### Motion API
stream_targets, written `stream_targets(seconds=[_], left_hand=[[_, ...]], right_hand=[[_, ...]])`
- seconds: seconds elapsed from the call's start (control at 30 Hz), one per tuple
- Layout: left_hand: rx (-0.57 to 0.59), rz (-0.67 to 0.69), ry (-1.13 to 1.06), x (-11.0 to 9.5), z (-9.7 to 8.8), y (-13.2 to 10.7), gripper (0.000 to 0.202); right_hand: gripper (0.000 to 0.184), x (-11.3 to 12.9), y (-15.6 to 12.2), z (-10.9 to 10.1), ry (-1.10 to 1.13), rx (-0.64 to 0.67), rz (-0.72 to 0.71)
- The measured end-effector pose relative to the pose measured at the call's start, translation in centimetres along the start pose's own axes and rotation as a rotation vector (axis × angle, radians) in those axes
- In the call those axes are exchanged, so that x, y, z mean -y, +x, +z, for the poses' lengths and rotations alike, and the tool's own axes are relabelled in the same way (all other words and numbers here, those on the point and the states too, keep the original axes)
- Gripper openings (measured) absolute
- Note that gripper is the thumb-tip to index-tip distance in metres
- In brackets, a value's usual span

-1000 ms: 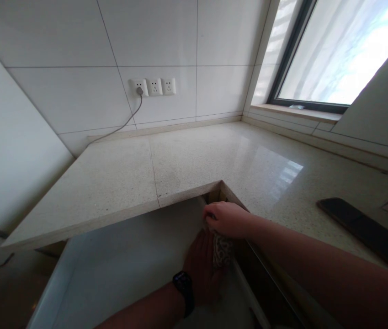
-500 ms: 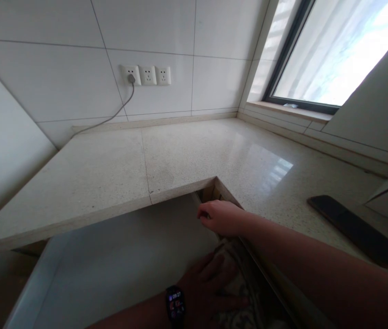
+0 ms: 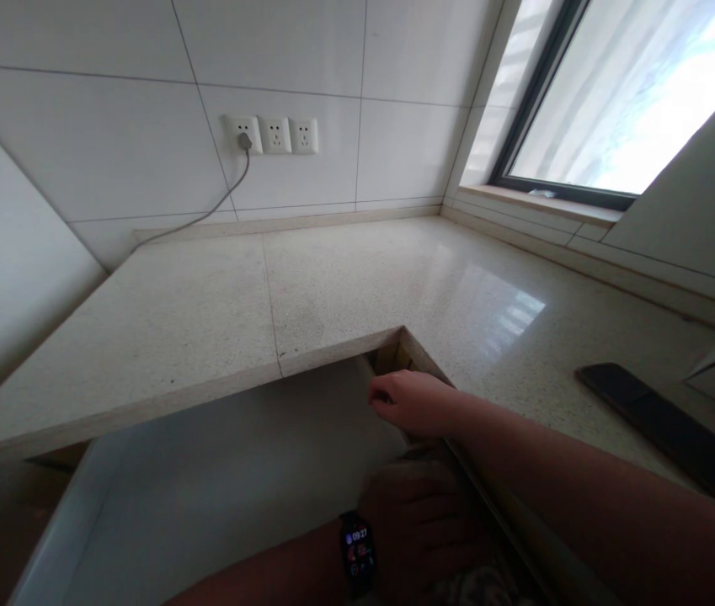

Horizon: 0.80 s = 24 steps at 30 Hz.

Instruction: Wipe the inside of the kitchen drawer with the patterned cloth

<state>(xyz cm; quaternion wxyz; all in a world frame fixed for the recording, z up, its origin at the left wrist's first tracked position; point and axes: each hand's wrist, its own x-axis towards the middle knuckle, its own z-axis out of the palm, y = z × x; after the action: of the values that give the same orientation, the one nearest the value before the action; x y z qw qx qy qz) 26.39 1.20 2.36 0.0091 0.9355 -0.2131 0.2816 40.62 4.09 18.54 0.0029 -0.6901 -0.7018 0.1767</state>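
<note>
My left hand [image 3: 424, 518], with a lit black watch [image 3: 357, 547] on its wrist, reaches low across the smooth pale panel [image 3: 237, 454] below the counter. Its fingers lie stretched out over a patterned cloth [image 3: 480, 585], mostly covered by the hand and in deep shadow. Higher up, my right hand [image 3: 408, 400] hangs at the inner corner of the counter opening, its fingers curled in with a small gap by the thumb. Nothing shows in it. The right forearm passes over the counter's edge.
A speckled stone counter [image 3: 332, 286] bends around the opening. On its right side lies a long dark flat object [image 3: 653, 421]. A grey cord [image 3: 218, 206] runs from a wall socket [image 3: 243, 135] down behind the left end. A window [image 3: 622, 109] stands at the upper right.
My left hand has shifted to the right and slightly up, covering more of the patterned cloth. The right hand has stayed at the corner. The view has tilted slightly.
</note>
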Motion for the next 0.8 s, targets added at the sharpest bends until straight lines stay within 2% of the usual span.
stream_targets(seconds=[0.1, 0.23, 0.43, 0.53, 0.63, 0.7, 0.8], left_hand=[[0.008, 0.004, -0.078, 0.3, 0.8, 0.3, 0.071], [-0.05, 0.015, -0.136, 1.8, 1.9, 0.0, 0.068], [-0.051, -0.126, -0.119, 7.0, 1.9, -1.7, 0.069], [-0.085, -0.285, -0.064, 10.2, 0.8, -3.2, 0.066], [-0.091, -0.546, -0.063, 12.3, -0.5, -4.6, 0.055], [-0.094, -0.682, -0.036, 12.9, -1.1, -5.1, 0.053], [-0.084, -0.709, 0.016, 12.7, -1.0, -5.0, 0.058]], right_hand=[[0.027, 0.1, 0.0, -0.1, -0.002, 0.009, 0.006], [0.026, 0.0, -0.1, -0.1, -0.002, 0.008, -0.001], [0.026, -0.1, -0.4, -0.2, -0.006, -0.007, -0.008], [0.025, -0.4, -0.3, -0.1, -0.01, -0.019, -0.013], [0.023, -0.5, -0.1, 0.0, 0.012, -0.048, -0.024], [0.021, -0.4, 0.1, -0.1, 0.074, -0.086, -0.039], [0.02, 0.0, 0.4, -0.6, 0.218, -0.213, -0.051]])
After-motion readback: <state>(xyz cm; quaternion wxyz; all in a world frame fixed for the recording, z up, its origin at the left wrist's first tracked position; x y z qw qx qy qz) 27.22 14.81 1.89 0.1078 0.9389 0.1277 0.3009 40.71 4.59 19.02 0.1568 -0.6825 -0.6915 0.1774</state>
